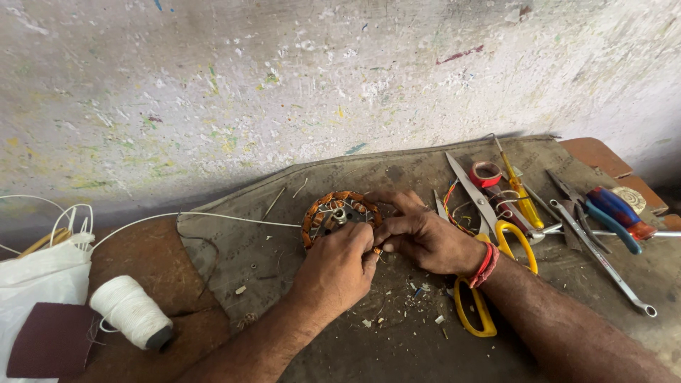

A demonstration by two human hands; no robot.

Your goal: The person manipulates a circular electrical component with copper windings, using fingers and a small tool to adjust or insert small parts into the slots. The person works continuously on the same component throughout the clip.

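- The left hand (pixel 339 264) comes in from the near left, forearm bare, knuckles up and fingers curled down.
- The right hand (pixel 425 237) reaches in from the near right, a red band on its wrist.
- Their fingertips meet at centre; the pinch itself seems closed, though it is hidden.

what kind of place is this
Probably a small repair workshop for electric motors. Both hands work on a copper-wound stator on a worn mat, with yellow-handled scissors, pliers and a spool of white thread nearby.
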